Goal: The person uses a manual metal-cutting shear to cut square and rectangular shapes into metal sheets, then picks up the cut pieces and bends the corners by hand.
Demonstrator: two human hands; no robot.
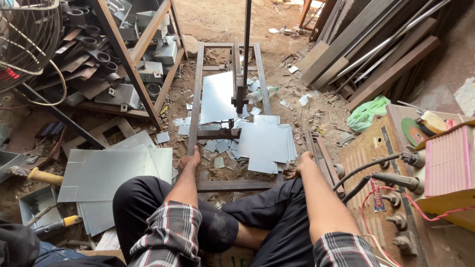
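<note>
Head view: left hand [190, 161] clenches the rusty frame rail [194, 99]; right hand [303, 162] rests released by cut metal sheets [264, 143].

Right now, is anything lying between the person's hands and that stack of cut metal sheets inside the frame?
Nothing visible blocks them. The left hand grips the frame's rail, the right hand rests near the sheet stack; only small offcuts lie on the ground between.

Seated worker at a floor-mounted metal shear frame [198, 94]. Left hand [190, 160] grips the frame's left rail at its near end; right hand [303, 163] rests by its right rail. Cut sheet-metal pieces [264, 146] lie stacked inside the frame, larger sheets [106, 173] left of it.
</note>
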